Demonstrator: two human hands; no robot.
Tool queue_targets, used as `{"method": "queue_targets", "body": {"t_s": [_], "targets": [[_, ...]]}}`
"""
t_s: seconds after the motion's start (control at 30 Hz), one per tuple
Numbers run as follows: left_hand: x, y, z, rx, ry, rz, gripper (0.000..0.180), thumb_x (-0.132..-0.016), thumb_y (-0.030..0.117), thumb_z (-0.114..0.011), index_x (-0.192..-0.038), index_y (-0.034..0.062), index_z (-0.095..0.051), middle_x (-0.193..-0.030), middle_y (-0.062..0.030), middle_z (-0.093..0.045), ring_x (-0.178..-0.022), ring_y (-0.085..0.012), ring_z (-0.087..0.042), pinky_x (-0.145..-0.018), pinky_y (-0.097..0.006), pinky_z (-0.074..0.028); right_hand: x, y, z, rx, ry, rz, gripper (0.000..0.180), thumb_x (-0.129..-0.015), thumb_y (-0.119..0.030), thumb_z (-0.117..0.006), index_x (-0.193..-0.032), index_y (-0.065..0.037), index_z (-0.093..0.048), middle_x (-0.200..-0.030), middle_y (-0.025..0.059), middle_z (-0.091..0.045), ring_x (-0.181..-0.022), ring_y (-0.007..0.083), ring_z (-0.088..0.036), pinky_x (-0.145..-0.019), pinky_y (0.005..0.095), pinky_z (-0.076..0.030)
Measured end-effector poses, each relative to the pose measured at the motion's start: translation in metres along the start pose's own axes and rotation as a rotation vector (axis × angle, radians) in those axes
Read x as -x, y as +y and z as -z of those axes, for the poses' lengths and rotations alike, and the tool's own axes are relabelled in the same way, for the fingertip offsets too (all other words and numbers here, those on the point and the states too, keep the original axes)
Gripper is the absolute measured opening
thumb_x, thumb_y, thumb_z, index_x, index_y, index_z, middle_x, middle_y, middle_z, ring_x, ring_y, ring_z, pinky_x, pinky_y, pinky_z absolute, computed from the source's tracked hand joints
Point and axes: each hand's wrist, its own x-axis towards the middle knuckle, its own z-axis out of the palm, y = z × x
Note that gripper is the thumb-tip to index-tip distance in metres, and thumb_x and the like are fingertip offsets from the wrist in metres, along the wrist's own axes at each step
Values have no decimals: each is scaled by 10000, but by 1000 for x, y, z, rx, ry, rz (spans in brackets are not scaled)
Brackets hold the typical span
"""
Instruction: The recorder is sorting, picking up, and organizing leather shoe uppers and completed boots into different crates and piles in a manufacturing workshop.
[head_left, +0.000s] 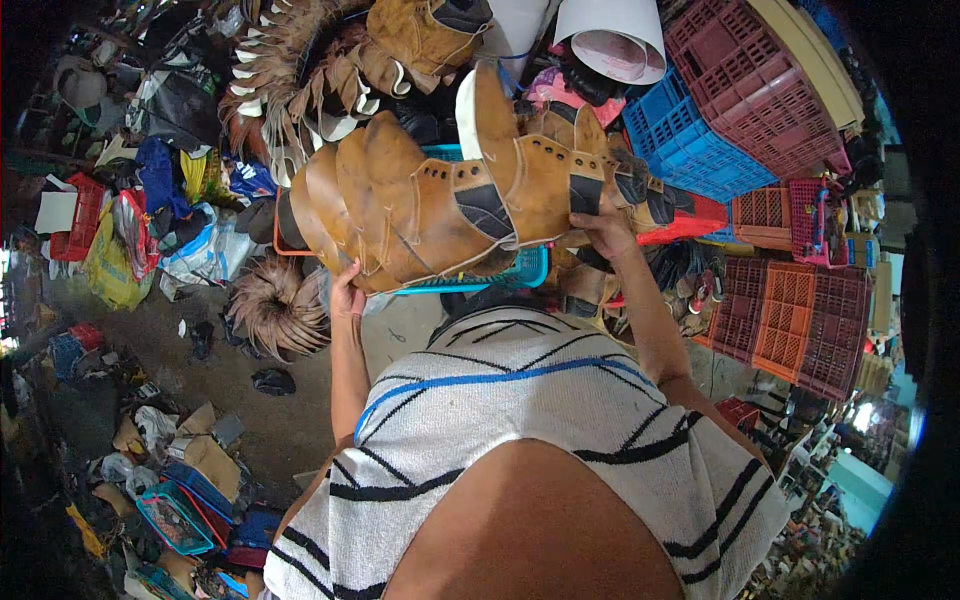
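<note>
A row of tan leather shoe uppers (430,215), nested into one another, stretches between my two hands in front of my chest. They have black panels and punched eyelet holes, and one tongue with a white edge sticks up. My left hand (346,292) grips the lower edge near the left end, its fingers partly hidden by the leather. At the right end my right hand (608,235) is closed on the uppers, its thumb beside a black panel. Below them a turquoise plastic basket (535,268) shows, partly covered. More tan uppers (425,35) lie piled behind.
Stacked red crates (755,90), a blue crate (690,140) and orange crates (785,320) stand at the right. A ring-shaped bundle of brown pieces (280,310) lies on the floor at left, near plastic bags (210,245). A white rolled sheet (615,40) is at the back.
</note>
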Motion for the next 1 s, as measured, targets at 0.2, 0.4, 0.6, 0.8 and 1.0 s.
{"method": "queue_targets", "body": {"t_s": [0.2,0.4,0.6,0.8,1.0], "targets": [[8,19,-34,-90,28,-46,544,-752,-21,-662,-1263,54,-489,-1149,-61,-599,-1071,-220,-571,-964,-378,-433,7,-6,6,31,-151,117,600,-719,120,-668,-1253,-71,-473,-1153,35,-579,-1062,179,-569,-865,309,-500],[13,16,-47,-17,22,-78,558,-749,-14,-674,-1268,49,-480,-1158,-62,-592,-1063,-218,-571,-957,-366,-433,17,-1,-4,-474,126,99,615,-708,109,-692,-1250,-77,-470,-1119,46,-598,-944,174,-620,-751,311,-544],[13,36,-53,-243,-67,-120,630,-768,-11,-676,-1338,84,-425,-1224,-66,-561,-1106,-229,-554,-960,-387,-440,10,-23,-4,429,-117,56,504,-662,5,-807,-1107,-21,-572,-1028,35,-631,-945,148,-608,-765,298,-528],[-1,1,-27,-103,-7,-26,582,-738,-27,-689,-1275,46,-479,-1168,-68,-592,-1073,-230,-572,-959,-383,-446,-1,-18,-24,381,-109,11,486,-670,-108,-829,-1085,-39,-586,-1020,26,-624,-985,138,-575,-853,305,-460],[-13,-15,-21,-28,8,91,477,-780,-4,-665,-1232,33,-518,-1112,-82,-626,-1020,-230,-606,-936,-402,-482,-18,43,-32,3,43,-61,389,-759,-169,-762,-1097,-48,-614,-1014,38,-647,-953,146,-591,-817,282,-450]]}}
